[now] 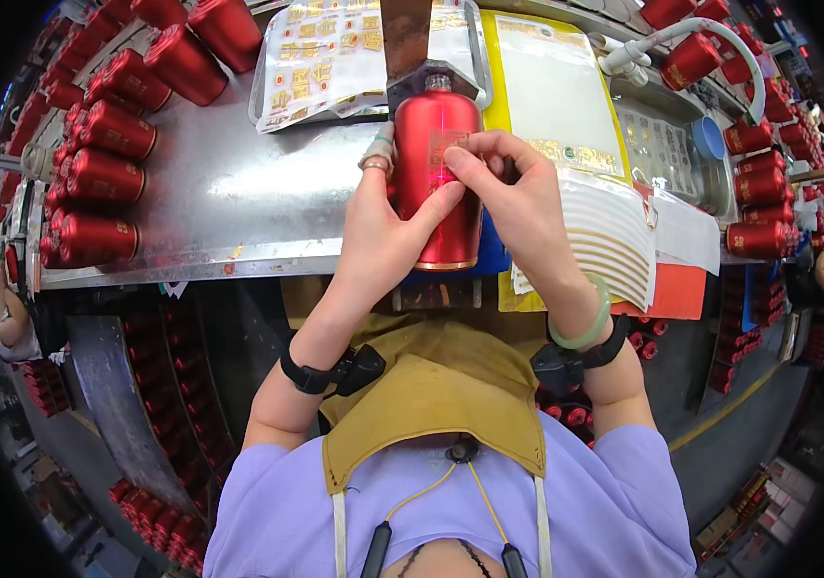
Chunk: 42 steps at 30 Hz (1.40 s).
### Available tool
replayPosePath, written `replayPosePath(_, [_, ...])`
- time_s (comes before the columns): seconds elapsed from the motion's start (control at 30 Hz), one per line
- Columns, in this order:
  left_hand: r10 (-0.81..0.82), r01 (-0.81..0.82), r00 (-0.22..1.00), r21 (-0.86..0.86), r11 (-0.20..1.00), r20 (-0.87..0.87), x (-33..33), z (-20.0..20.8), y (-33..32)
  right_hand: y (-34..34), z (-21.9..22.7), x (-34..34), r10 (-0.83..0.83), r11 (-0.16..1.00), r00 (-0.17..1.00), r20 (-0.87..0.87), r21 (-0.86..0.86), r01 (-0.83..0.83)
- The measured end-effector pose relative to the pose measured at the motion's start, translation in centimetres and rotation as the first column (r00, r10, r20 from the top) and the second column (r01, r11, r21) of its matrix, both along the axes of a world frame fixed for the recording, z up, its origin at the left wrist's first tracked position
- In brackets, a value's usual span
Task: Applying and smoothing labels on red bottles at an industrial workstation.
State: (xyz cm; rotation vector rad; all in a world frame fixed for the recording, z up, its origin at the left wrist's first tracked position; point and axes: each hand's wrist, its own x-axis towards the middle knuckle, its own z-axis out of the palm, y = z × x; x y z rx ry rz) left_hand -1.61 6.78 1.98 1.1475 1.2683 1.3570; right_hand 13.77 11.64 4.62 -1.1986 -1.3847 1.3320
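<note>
A glossy red bottle [439,125] lies in front of me, its neck pointing away and its gold-rimmed base toward me. My left hand [388,217] is closed round its left side, thumb across the front; a pale wrap and a ring show on one finger. On the right side, my right hand [516,183] is closed against the bottle, its thumb tip pressing beside a small gold decal [446,149] and its other fingers curled at the edge. The bottle's neck meets a dark metal holder [410,43]. Whether a loose film lies under the right fingertips is too small to tell.
A tray with gold-printed decal sheets [320,72] sits beyond the bottle. To the right lie a white sheet on yellow backing [557,91], a fanned paper stack [605,231] and a water basin [672,144] with a hose [701,29]. Red bottles [108,178] line both sides.
</note>
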Motion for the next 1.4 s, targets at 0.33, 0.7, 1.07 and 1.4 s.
replayPosePath(0.33, [0.027, -0.018, 0.992, -0.07, 0.997, 0.127, 1.1, 0.1, 0.1, 2.3, -2.1, -0.5, -0.081, 0.996, 0.995, -0.063, -0.042, 0.078])
replayPosePath(0.7, [0.022, 0.001, 0.976, -0.107, 0.994, 0.215, 1.3, 0.5, 0.1, 2.4, -2.0, -0.7, -0.066, 0.996, 0.996, -0.058, -0.067, 0.062])
replayPosePath(1.07, [-0.046, 0.137, 0.887, -0.166, 0.977, 0.46, -1.2, 1.4, 0.4, 2.3, -1.6, 0.3, -0.061, 0.979, 0.983, -0.171, -0.201, 0.026])
replayPosePath(1.4, [-0.047, 0.086, 0.964, -0.139, 0.987, 0.263, -0.2, 0.6, 0.2, 1.8, -2.1, 0.1, -0.041, 0.991, 0.996, -0.084, -0.132, 0.03])
